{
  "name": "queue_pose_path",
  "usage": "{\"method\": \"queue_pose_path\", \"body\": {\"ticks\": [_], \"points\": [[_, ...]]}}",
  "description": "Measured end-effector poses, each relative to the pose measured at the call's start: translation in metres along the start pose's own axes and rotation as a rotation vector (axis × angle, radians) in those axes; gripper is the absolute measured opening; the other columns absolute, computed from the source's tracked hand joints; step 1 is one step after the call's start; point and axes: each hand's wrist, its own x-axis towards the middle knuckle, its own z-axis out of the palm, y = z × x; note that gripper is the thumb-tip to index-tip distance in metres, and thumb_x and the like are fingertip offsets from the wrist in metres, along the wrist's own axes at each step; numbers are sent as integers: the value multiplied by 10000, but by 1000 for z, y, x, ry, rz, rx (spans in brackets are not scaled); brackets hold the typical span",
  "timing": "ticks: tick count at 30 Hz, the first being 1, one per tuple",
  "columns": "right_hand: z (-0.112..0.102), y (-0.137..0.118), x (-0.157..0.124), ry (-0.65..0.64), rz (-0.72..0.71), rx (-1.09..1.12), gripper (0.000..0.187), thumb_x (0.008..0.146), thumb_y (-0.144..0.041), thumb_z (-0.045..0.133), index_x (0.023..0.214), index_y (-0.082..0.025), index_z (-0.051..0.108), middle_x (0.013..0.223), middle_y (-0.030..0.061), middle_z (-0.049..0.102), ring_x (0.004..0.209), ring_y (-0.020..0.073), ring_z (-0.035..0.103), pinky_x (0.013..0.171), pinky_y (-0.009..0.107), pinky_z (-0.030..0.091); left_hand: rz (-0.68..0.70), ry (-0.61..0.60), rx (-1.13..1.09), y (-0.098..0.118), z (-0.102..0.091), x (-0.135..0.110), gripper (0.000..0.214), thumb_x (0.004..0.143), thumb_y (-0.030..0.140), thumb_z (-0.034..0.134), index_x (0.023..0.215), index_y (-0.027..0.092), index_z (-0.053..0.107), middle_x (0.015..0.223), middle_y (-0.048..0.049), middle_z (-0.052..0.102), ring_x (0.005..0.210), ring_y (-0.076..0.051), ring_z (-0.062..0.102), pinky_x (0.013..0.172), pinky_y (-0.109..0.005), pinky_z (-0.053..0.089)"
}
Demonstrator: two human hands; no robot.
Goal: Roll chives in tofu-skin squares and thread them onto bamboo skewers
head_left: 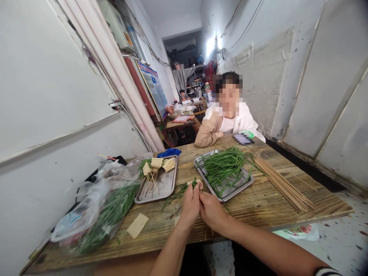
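My left hand (190, 201) and my right hand (212, 210) meet over the table's front middle, fingers closed together. Between them is a bean curd sheet (190, 183) wrapped around green chives, whose ends trail out to the left. How the fingertips grip it is partly hidden. Just beyond my right hand, a metal tray (230, 195) holds a heap of cut chives (224, 165). Left of my hands, a second metal tray (168, 189) carries several skewered bean curd rolls (156, 163). A loose bean curd sheet (137, 225) lies flat near the front edge.
Long bamboo skewers (283, 184) lie in a bundle at the right. A clear plastic bag (99, 209) of chives fills the left side, near a blue cloth or bag (169, 153). Across the wooden table (258, 214) sits a person (230, 119) behind a phone (243, 138).
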Motion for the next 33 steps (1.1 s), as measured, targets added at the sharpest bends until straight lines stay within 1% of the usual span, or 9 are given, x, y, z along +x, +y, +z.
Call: {"method": "queue_pose_path", "body": {"ticks": [4,6,8,11,20,24,28,30,33], "points": [[-15,-13,4,-205,-141,-113,271,872,-211,450,1065,-95,600,987,154,658,908,225,620,810,312,464,-45,-34,-30,-5,-29,0,371,845,532,412,753,183,499,655,6,551,633,-132,533,668,-284,448],[-28,-15,13,-220,-218,-185,268,889,-203,437,1091,-118,592,987,139,651,919,213,611,815,319,463,-135,-163,-20,-6,-49,-1,387,798,578,472,758,194,454,579,64,437,496,-83,411,498,-224,359],[-33,-14,24,-199,-393,-219,349,892,-154,430,1233,-137,505,1168,154,582,1072,211,545,879,336,439,-259,-336,-20,-4,-68,-4,414,755,602,528,778,204,415,560,100,342,434,-47,274,423,-190,226],[-23,-17,37,-282,-662,-223,418,895,-131,439,1311,-116,417,1273,174,508,1166,210,472,922,342,420,-403,-544,-15,0,-91,-10,458,728,627,560,758,209,374,549,114,298,434,-30,200,420,-185,146],[16,-23,8,-320,-771,-422,266,909,-150,415,1127,-30,507,952,162,583,847,225,550,672,338,468,-654,-831,-423,-22,-124,-32,440,677,468,723,721,178,396,602,81,352,463,-17,269,453,-187,128],[26,-6,5,-347,-769,-363,215,887,-147,465,1060,-55,554,848,109,585,756,187,525,625,289,428,-604,-751,-400,-31,-122,-37,383,741,485,667,862,146,536,662,55,415,492,-22,304,466,-177,182],[36,9,7,-322,-651,-263,193,917,-148,419,973,-101,598,770,57,575,676,144,490,603,249,385,-254,-479,-33,-46,-113,-42,365,810,494,571,855,150,684,620,21,568,569,-87,491,550,-204,378],[40,13,7,-310,-637,-235,237,942,-167,381,934,-108,610,771,53,576,678,136,482,614,243,373,-74,-295,116,-58,-108,-47,278,809,417,595,899,190,726,765,-15,697,731,-146,612,694,-254,469],[47,19,5,-336,-634,-248,279,954,-183,364,861,-111,617,757,49,576,666,132,471,599,240,348,123,-102,224,-79,-101,-55,176,801,315,625,914,244,739,910,-26,742,860,-171,668,815,-289,507]]}}
